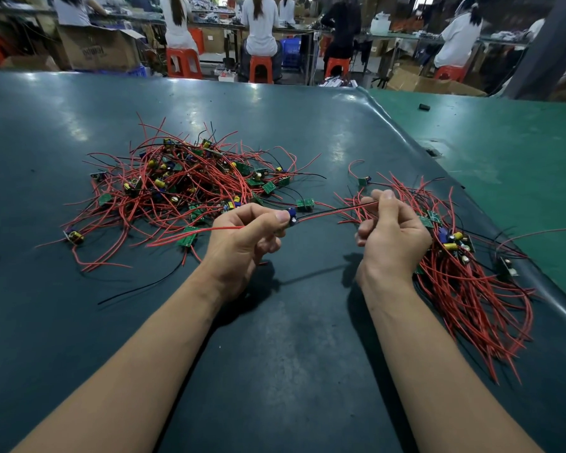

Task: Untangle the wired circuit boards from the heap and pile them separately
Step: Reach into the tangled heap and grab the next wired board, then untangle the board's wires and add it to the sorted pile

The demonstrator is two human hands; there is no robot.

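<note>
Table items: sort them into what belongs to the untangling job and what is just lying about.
Job:
tangled heap
sorted pile
held board, its wires stretched between left hand and right hand

Lying about:
small black object on the green mat
loose black wire

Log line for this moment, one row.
step: straightening one board | left hand: pinches board | right hand: pinches its wires | heap left, sorted pile right

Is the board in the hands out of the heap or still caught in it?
Out. The board hangs above the table between the left hand and right hand, apart from the heap.
</note>
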